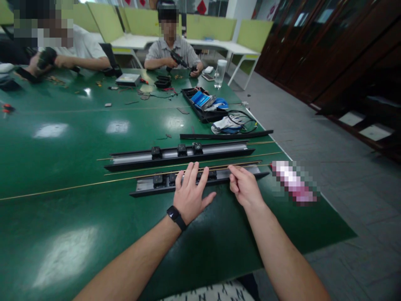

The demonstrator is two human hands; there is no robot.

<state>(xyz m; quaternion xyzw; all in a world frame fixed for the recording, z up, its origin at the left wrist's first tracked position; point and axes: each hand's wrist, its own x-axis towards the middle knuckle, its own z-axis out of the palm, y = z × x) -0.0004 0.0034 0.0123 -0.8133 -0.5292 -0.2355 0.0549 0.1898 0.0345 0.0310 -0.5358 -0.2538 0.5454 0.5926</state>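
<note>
My left hand (191,192) lies with its fingers spread over the near black channel rail (144,187), its fingertips at the thin rods there. It wears a black watch (173,213). With thumb and forefinger pinched, my right hand (246,186) grips a thin brass-coloured rod (78,187) above the rail's right part. This long rod runs out to the left edge of the view. Black blocks (159,179) sit inside the near rail, partly covered by my left hand. Behind it lies a similar far rail (138,161) carrying three black blocks, with more thin rods alongside.
Beyond the rails lie a black strip (225,135), work gloves (227,124) with a cable, and a black tray (189,100) holding blue packets. A blurred pink item (293,182) is near the right table edge. Two people across the table hold power drills (178,58). A clear bottle (220,74) stands there.
</note>
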